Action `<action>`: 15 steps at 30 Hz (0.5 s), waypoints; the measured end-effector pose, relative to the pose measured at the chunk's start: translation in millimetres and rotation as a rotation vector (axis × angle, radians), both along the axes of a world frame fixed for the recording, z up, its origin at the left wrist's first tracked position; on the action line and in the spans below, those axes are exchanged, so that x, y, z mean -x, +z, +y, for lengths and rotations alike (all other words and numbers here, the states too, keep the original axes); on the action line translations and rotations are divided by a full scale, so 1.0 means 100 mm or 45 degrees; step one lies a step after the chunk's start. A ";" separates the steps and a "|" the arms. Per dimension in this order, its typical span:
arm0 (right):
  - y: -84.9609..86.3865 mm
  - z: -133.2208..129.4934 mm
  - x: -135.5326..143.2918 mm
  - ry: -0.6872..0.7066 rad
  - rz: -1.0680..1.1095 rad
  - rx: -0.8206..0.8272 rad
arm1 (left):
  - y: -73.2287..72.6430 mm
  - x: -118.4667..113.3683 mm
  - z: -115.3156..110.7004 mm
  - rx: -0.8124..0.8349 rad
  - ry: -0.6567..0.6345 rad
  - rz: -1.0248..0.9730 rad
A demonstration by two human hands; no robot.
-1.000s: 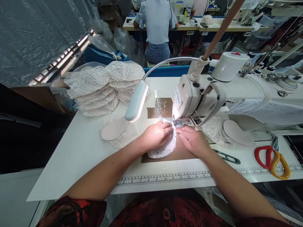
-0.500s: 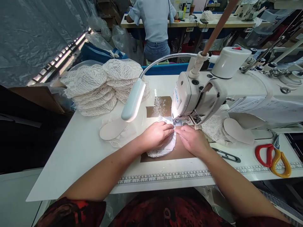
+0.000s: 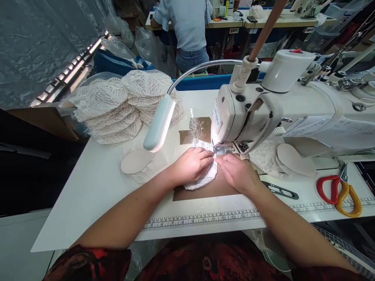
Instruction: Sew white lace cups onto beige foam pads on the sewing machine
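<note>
A white lace fabric piece [image 3: 202,182] with a rounded end lies under the needle area of the white sewing machine [image 3: 231,117]. My left hand [image 3: 193,166] rests on top of it, fingers together and pressing it down. At its right edge, my right hand [image 3: 236,169] pinches the fabric just in front of the presser foot, thumb and forefinger closed. The fingertips of both hands nearly meet there. Brown tape [image 3: 225,183] covers the table beneath the fabric.
Stacked lace pieces [image 3: 108,105] stand at the back left, near a lamp [image 3: 159,123] on a bendy neck. Red-and-yellow scissors [image 3: 340,191] and a dark flat tool [image 3: 279,190] lie right. Oval pads [image 3: 295,160] sit beside the machine. A person [image 3: 187,27] sits ahead.
The fabric has fed a little away from me toward the needle, its near end now closer to my left hand. Both hands keep their hold, and the camera view has shifted slightly.
</note>
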State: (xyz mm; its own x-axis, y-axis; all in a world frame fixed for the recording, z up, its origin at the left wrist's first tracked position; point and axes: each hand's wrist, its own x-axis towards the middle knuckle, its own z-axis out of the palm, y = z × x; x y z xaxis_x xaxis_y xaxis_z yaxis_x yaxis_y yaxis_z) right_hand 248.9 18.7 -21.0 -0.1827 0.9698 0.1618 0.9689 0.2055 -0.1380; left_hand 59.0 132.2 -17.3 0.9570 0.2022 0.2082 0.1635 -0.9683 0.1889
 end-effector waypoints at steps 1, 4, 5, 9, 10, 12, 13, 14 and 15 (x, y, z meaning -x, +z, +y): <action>0.00 -0.01 0.00 0.023 0.004 0.003 | 0.00 0.00 0.01 0.021 -0.020 -0.009; 0.01 -0.02 -0.02 0.084 0.032 0.028 | 0.00 0.02 0.03 0.074 -0.079 -0.031; 0.01 -0.03 -0.02 0.100 0.048 0.034 | 0.00 0.02 0.03 0.081 -0.089 -0.031; -0.01 -0.04 -0.03 0.110 0.120 0.033 | 0.02 0.02 0.04 0.091 -0.100 0.015; -0.01 -0.03 -0.03 0.090 0.130 0.029 | 0.03 0.02 0.04 0.096 -0.101 0.025; -0.02 -0.03 -0.02 0.038 0.134 0.021 | 0.05 0.02 0.03 0.102 -0.097 0.029; -0.02 -0.02 -0.02 0.017 0.129 0.017 | 0.05 0.02 0.02 0.100 -0.091 0.024; -0.02 -0.01 -0.01 0.004 0.121 0.012 | 0.05 0.02 0.01 0.093 -0.083 0.017; -0.02 -0.01 0.00 -0.002 0.112 0.009 | 0.06 0.01 0.01 0.084 -0.072 0.010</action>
State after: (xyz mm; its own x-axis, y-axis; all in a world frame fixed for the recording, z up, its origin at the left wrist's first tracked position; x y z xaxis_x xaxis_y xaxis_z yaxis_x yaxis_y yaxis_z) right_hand 249.2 17.8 -22.5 -0.1669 0.9711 0.1704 0.9531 0.2031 -0.2242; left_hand 57.7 133.0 -11.7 0.9687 0.1611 0.1889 0.1109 -0.9615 0.2516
